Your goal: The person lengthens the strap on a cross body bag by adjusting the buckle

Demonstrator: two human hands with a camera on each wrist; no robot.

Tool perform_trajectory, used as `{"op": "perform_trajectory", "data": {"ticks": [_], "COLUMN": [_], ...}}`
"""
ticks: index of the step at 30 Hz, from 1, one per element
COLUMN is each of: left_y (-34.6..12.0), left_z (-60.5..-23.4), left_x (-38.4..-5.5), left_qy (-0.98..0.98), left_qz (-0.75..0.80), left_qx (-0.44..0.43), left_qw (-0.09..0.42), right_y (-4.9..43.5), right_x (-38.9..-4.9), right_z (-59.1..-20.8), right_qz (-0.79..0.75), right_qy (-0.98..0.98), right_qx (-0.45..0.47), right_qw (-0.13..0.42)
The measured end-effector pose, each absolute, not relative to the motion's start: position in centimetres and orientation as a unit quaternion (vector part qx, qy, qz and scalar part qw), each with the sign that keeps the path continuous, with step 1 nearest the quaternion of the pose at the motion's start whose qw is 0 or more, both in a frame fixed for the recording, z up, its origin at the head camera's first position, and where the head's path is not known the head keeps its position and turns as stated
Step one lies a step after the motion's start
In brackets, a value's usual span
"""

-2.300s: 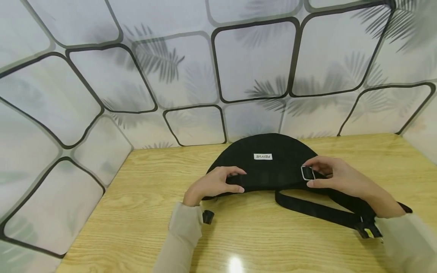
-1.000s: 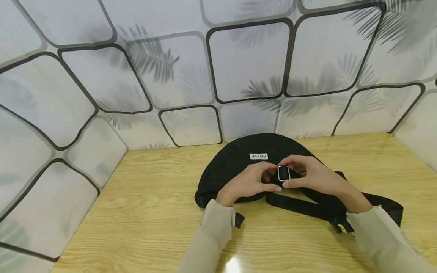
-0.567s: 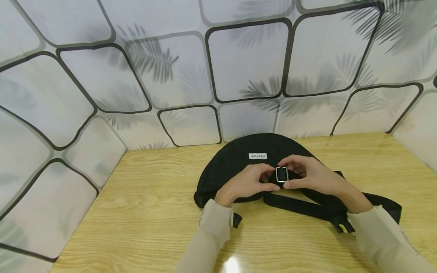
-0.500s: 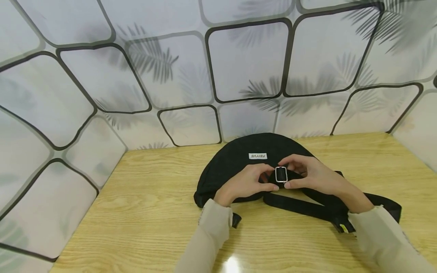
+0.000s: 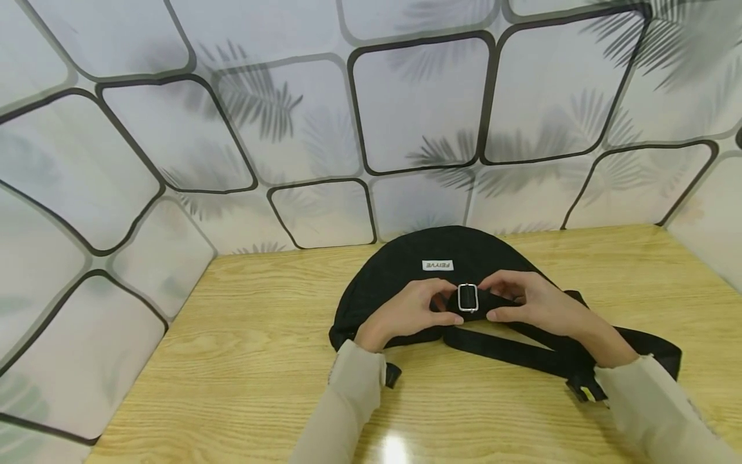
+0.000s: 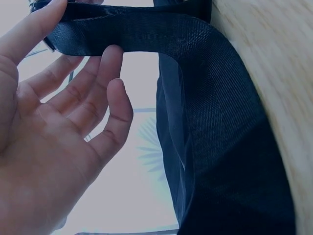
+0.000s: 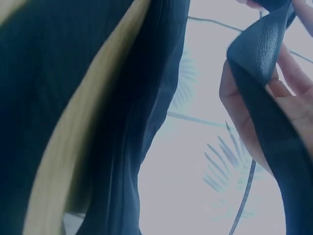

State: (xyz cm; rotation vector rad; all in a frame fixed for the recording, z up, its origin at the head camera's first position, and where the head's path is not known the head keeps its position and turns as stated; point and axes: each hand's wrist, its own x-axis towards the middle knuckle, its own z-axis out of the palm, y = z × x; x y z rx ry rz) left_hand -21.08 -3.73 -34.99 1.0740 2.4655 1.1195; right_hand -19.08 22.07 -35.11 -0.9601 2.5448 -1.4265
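A black waist bag with a white label lies on the table. In front of it, a black webbing strap with a silver slide buckle is raised between the two hands. My left hand pinches the strap just left of the buckle; the left wrist view shows the thumb over the webbing and fingertips beneath it. My right hand holds the strap a little right of the buckle, thumb below and fingers above. In the right wrist view the webbing runs twisted across the right hand.
A black plastic clip lies by the left sleeve. Another clip end with a yellow mark sits beside the right sleeve, near a loop of strap. The wooden table meets a patterned wall covering behind the bag.
Both hands first came together at the strap. Over the last half second the buckle has shifted slightly left with the left hand, and my right fingers have come off its edge onto the strap.
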Motion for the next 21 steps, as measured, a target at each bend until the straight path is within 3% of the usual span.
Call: {"op": "perform_trajectory", "data": {"ticks": [12,21], "left_y": [-3.6,-3.6], "left_z": [-35.2,-35.4], "left_x": [-21.0,-21.0], "left_qy": [0.833,0.814], "left_qz": [0.406,0.432], "left_qx": [0.360,0.376], "left_qw": [0.110,0.096], "right_y": [21.1,20.9], "right_x": [-19.2,-19.1], "right_z": [-35.6,-35.6], "right_qz": [-0.490,-0.501], "right_qy": [0.821,0.820], "right_qx": [-0.293,-0.271], "right_qw": [0.023,0.060]}}
